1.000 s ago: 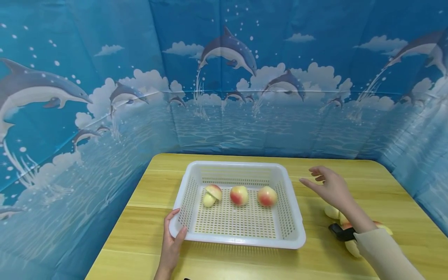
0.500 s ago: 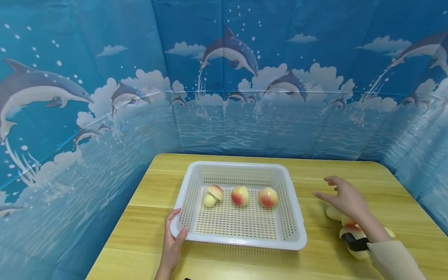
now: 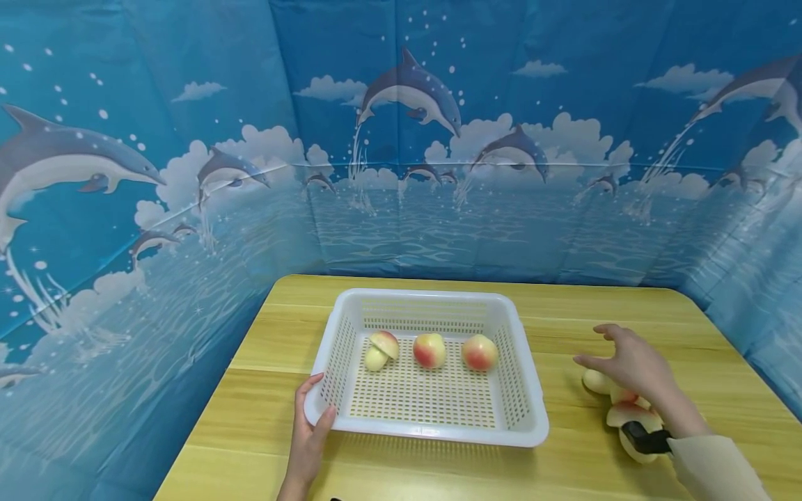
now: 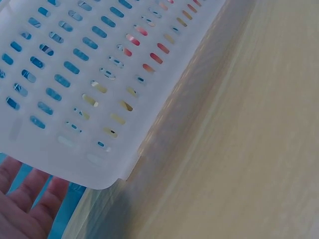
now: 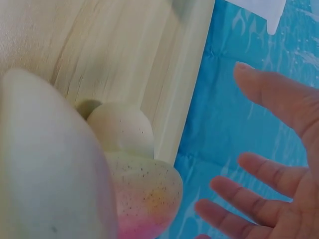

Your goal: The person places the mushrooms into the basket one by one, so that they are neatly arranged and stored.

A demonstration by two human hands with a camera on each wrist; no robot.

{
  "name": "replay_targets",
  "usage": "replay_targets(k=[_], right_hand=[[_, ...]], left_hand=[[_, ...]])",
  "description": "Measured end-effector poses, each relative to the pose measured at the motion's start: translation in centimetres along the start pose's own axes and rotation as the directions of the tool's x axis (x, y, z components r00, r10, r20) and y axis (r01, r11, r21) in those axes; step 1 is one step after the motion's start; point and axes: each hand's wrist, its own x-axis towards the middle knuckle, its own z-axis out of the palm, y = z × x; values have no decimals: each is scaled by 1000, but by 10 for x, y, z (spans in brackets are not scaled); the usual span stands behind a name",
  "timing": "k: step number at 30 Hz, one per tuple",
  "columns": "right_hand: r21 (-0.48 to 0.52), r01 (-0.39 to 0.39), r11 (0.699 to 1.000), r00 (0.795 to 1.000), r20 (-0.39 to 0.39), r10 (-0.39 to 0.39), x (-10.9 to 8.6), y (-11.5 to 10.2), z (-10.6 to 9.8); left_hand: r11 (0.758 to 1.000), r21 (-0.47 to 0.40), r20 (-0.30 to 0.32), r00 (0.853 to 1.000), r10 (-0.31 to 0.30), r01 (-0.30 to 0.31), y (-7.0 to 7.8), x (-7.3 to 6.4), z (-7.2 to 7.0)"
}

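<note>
A white plastic basket (image 3: 421, 431) holds a toy mushroom (image 3: 380, 350) with a pink-and-cream cap and two red-and-yellow peaches, the middle peach (image 3: 429, 351) and the right peach (image 3: 480, 353). My left hand (image 3: 308, 435) grips its near left corner, thumb over the rim and fingers along the outside. Spread fingers and a raised thumb show on my right hand (image 3: 635, 362), which hovers over more toy mushrooms (image 3: 633, 415) on the right with nothing in its grasp. In the right wrist view, a speckled mushroom (image 5: 144, 191) lies beyond a large pale rounded shape close to the camera.
Everything stands on a yellow wood-grain table (image 3: 250, 417) with rounded far corners. Blue curtains (image 3: 401, 229) printed with dolphins hang behind it and along both sides. A black strap (image 3: 647, 440) goes round the right wrist.
My right hand has moved right and toward the near edge, away from the basket and over the mushrooms. My left hand and the basket's contents stay put.
</note>
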Motion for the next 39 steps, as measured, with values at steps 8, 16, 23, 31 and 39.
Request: replay_targets(k=[8, 16, 23, 31, 39], right_hand=[[-19, -15, 1000, 998, 68, 16, -1, 6, -2], [-45, -33, 998, 988, 147, 40, -1, 12, -3], [-26, -38, 999, 979, 201, 42, -2, 17, -6], [-9, -44, 999, 970, 237, 45, -2, 23, -5], [-7, -40, 999, 974, 221, 41, -4, 30, -1]], left_hand=[[1000, -10, 14, 1000, 9, -9, 2, 0, 0], [1000, -15, 13, 1000, 1, -1, 2, 0, 1], [1000, 6, 10, 1000, -2, 2, 3, 0, 1], [1000, -5, -1, 1000, -13, 13, 1, 0, 1], [1000, 12, -1, 1000, -5, 5, 2, 1, 2]])
